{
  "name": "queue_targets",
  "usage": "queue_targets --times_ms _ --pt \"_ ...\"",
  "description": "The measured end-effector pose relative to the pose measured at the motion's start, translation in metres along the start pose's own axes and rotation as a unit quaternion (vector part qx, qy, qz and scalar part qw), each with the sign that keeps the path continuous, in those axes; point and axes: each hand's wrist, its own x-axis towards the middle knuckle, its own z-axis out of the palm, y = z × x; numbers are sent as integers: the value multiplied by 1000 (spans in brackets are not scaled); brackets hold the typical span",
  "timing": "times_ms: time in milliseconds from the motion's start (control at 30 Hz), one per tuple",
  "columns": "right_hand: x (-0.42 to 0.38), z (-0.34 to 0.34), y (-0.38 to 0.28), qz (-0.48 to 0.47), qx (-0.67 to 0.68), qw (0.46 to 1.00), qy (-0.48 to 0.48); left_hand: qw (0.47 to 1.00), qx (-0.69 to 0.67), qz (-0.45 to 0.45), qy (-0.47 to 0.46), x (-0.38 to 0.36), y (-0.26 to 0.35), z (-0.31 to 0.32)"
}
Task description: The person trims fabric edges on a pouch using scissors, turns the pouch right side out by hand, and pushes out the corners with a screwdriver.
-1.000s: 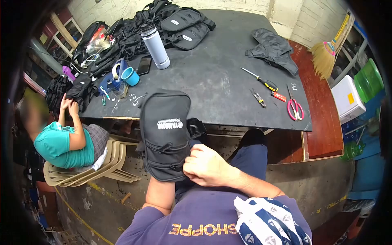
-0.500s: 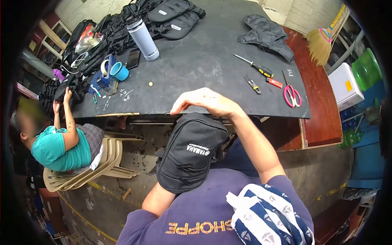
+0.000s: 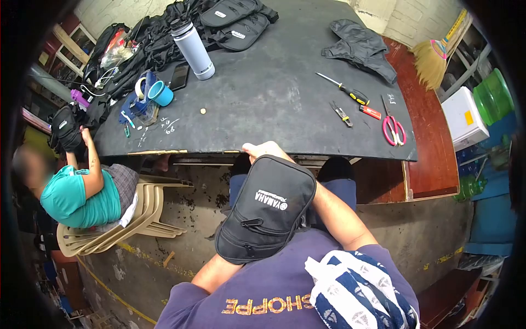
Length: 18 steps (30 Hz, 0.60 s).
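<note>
A black Yamaha bag (image 3: 268, 208) with zippered pockets is held up in front of my torso, tilted, its lettering upside down to me. My right hand (image 3: 266, 150) shows behind the bag's upper edge, with its fingers bent and partly hidden. It appears to grip the bag there, close to the table's front edge. My left forearm (image 3: 219, 272) runs in under the lower end of the bag. The bag covers my left hand completely, so its fingers cannot be seen.
On the black table (image 3: 257, 104) lie a screwdriver (image 3: 350, 93), pliers (image 3: 342, 114), a red lighter (image 3: 370, 112) and scissors (image 3: 393, 129). A bottle (image 3: 193, 52) stands near piled black bags (image 3: 230, 24). At left a seated person (image 3: 82, 192) handles a black bag.
My right hand has dropped from above the bag's top to behind its upper edge. The bag has shifted slightly right. The seated person's bag is raised and turned, its front now showing.
</note>
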Motion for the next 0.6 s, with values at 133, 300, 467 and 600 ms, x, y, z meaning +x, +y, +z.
queue_targets --times_ms 133,300,467,600 --pt "13 -21 11 -105 34 993 49 1000 -4 -6 -11 15 -9 1" --pt "-17 -55 -32 -180 81 975 105 1000 -7 -11 -17 12 -11 3" --pt "-74 -40 -52 -181 -57 972 137 999 -21 -11 -30 9 -21 5" --pt "-86 -34 -51 -211 -121 957 155 999 -30 -10 -41 7 -18 10"
